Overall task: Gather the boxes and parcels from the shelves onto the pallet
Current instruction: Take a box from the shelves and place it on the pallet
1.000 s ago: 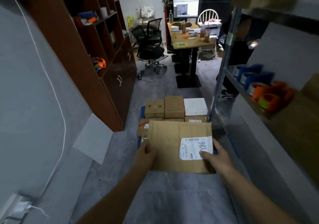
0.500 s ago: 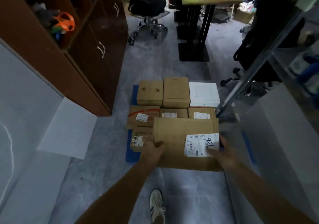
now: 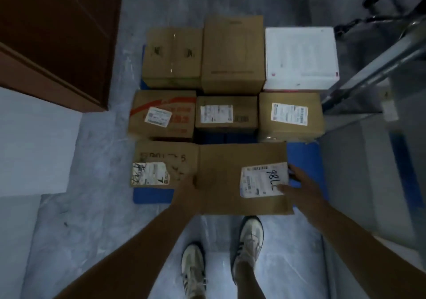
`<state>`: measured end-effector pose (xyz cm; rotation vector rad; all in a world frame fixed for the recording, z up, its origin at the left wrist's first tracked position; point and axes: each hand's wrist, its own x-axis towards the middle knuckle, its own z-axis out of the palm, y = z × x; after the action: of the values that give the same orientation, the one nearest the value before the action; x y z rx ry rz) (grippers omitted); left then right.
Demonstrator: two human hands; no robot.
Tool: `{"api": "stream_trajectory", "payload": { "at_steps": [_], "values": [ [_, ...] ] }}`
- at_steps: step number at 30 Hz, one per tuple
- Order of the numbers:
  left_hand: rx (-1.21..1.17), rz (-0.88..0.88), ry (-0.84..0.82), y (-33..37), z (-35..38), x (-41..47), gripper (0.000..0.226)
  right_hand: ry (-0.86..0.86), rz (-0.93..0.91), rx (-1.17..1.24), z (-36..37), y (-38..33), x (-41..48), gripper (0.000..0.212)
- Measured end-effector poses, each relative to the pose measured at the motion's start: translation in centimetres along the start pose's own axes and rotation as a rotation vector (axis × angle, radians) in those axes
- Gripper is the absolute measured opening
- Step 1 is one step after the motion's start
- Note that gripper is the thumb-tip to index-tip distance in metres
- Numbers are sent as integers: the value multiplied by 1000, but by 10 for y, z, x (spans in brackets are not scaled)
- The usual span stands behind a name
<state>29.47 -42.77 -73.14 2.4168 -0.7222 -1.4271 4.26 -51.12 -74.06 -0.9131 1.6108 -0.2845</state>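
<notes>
- Where a person stands looking straight down, a dim, scuffed grey concrete floor [image 3: 103, 229] fills the view; a dark brown wooden cabinet [image 3: 53, 33] stands at far left, a white panel [image 3: 34, 146] sits just below it, and a metal shelf post [image 3: 373, 68] slants in at right
- A blue pallet [image 3: 302, 160] lies on the floor just ahead of two pale trainers; the left trainer [image 3: 193, 268] is set back from the right trainer [image 3: 250, 236]
- Eight packages in all: seven brown, one white
- Back row, three: taped brown box [image 3: 171, 56]; taller brown box [image 3: 232, 52]; white box [image 3: 300, 56]
- Middle row, three, each with a shipping label: red-striped box [image 3: 161, 114]; small brown box [image 3: 226, 114]; right-hand brown box [image 3: 290, 114]
- Front row: scuffed brown box [image 3: 161, 162] at left, its label torn; just beside it on the right, the flat cardboard parcel [image 3: 230, 178]
- The parcel's long axis runs left to right; its near edge overhangs the pallet toward the feet; a white label [image 3: 264, 180] sits at its right end, the handwriting turned sideways; whether it rests on the pallet or hangs just above it cannot be told
- Left hand [image 3: 186, 195] grasps the parcel's near left corner, fingers hidden under the cardboard; right hand [image 3: 299, 188] grasps the right end, thumb on the label, fingers wrapped over the edge
</notes>
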Motion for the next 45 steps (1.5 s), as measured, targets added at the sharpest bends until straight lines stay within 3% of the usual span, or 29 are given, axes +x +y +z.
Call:
{"api": "stream_trajectory", "payload": {
  "at_steps": [2,6,10,14,20,23,25,26,27,30,31,38,42,45],
  "values": [
    [-47,-61,-33,-8,19,32,14,-27,-7,-47,9,13,37,64],
    [-61,-75,14,-7,43,89,47,-56,-4,-129,28,31,100,63],
    [-59,-60,61,0,48,125,56,-72,21,-115,46,36,141,61],
    [-11,-56,61,0,52,142,55,-73,-9,-111,52,38,159,75],
    [-118,-79,162,11,61,146,50,-111,-116,-128,53,41,150,90],
    [-199,-41,185,21,59,138,38,-136,-102,-170,52,33,142,80],
    [-139,26,133,31,54,127,16,-85,-68,-228,50,20,135,56],
    [-131,37,102,38,52,121,20,-53,-64,-264,49,10,128,45],
    [-153,50,35,49,45,108,17,-31,-75,-282,47,-3,120,41],
    [-77,125,-52,92,18,73,62,-54,-131,-268,39,-60,90,48],
    [-50,155,-40,111,6,62,66,-69,-164,-257,35,-86,78,47],
    [76,413,79,268,-138,-82,68,-31,-479,-315,-56,-304,-69,49],
    [203,687,256,363,-232,-196,67,92,-674,-348,-120,-432,-177,55],
    [162,869,377,427,-286,-275,54,119,-820,-333,-152,-512,-259,59]
  ]
}}
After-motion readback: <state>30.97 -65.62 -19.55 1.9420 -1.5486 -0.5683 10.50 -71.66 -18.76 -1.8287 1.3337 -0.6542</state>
